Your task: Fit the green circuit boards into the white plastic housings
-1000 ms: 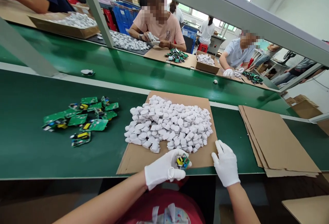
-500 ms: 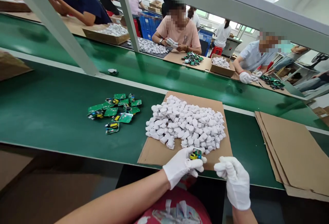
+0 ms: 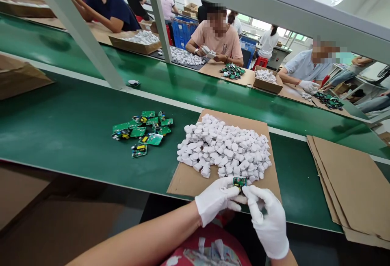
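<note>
In front of me, at the edge of the bench, my left hand (image 3: 217, 199) in a white glove holds a small green circuit board (image 3: 239, 182) with a yellow part on it. My gloved right hand (image 3: 268, 217) has come up against the board's right side, its fingers bent towards the thumb. Whatever lies between those fingertips is hidden. Just beyond both hands, a big heap of small white pieces (image 3: 225, 148) rests on a cardboard sheet (image 3: 179, 182). Several loose circuit boards (image 3: 138, 131) lie to the left of the heap on the green bench (image 3: 76, 127).
Stacked cardboard sheets (image 3: 350, 184) lie at the right. A sloping metal post (image 3: 82, 38) and an overhead beam (image 3: 274, 18) cross the view. A single white piece (image 3: 133, 83) sits near the post. Across the bench, co-workers handle parts beside an open box (image 3: 268, 81).
My right hand has moved left to meet the circuit board in my left hand. The board has turned slightly. The whole view has shifted a little. Across the bench, a co-worker's gloved hands have moved.
</note>
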{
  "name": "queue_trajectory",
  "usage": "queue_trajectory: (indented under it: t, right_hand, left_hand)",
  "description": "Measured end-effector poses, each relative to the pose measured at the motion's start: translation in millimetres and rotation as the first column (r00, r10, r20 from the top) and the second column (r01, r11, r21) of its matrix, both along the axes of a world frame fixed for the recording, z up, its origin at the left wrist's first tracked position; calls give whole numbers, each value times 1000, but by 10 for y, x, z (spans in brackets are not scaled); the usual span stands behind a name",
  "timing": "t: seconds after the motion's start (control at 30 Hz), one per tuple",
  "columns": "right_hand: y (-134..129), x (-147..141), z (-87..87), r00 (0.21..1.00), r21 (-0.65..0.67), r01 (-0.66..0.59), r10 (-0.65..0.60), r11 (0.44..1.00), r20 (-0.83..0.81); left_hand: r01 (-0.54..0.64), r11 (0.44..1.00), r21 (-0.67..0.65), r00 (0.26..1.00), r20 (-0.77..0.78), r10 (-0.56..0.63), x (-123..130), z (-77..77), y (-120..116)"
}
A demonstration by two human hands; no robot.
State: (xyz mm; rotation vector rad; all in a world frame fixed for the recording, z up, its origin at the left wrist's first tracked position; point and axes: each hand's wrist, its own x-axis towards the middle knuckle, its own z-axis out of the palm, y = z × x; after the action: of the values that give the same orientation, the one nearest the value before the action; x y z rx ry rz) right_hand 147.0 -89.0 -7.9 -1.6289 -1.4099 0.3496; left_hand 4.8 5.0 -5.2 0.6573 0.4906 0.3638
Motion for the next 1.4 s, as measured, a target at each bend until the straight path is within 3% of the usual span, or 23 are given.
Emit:
queue_trajectory:
  t: [0.13, 0.3, 0.43, 0.67, 0.77, 0.9, 1.03, 1.23, 1.3, 1.4]
  right_hand:
    - [38, 2, -7, 976, 103, 3, -26, 995, 218]
    - [48, -13, 19, 963, 122, -33, -1, 992, 271]
    - [58, -18, 15, 944, 137, 7, -52, 991, 327]
    - [116, -40, -50, 866, 201, -46, -61, 978, 496]
    - [144, -31, -37, 840, 152, -76, -19, 985, 543]
    - [156, -4, -7, 907, 43, -104, 77, 994, 414]
    - [160, -27, -24, 914, 127, -65, 8, 990, 407]
    - [177, -77, -59, 889, 188, -86, -9, 978, 457]
    - [168, -58, -71, 944, 107, -92, 53, 990, 325]
    - [136, -12, -110, 987, -37, -144, 140, 989, -81]
  left_hand:
    - [-60, 982, 181, 994, -81, 75, -2, -49, -1]
    - [-112, 953, 281, 992, -25, 124, 7, -95, -31]
    - [-130, 929, 347, 990, -15, 144, 3, -53, -41]
    - [-63, 915, 399, 995, -50, 90, -22, 35, -36]
    - [-55, 949, 312, 995, -60, 78, -29, -11, -17]
    - [-32, 980, 195, 997, -64, 45, -54, -63, 27]
    - [-61, 991, 121, 994, -80, 71, -46, -47, 27]
    - [-72, 973, 220, 989, -108, 97, 47, -9, -41]
    - [-48, 975, 218, 990, -120, 75, 53, -1, -41]
    - [-14, 985, 175, 990, -136, 39, 34, 16, -24]
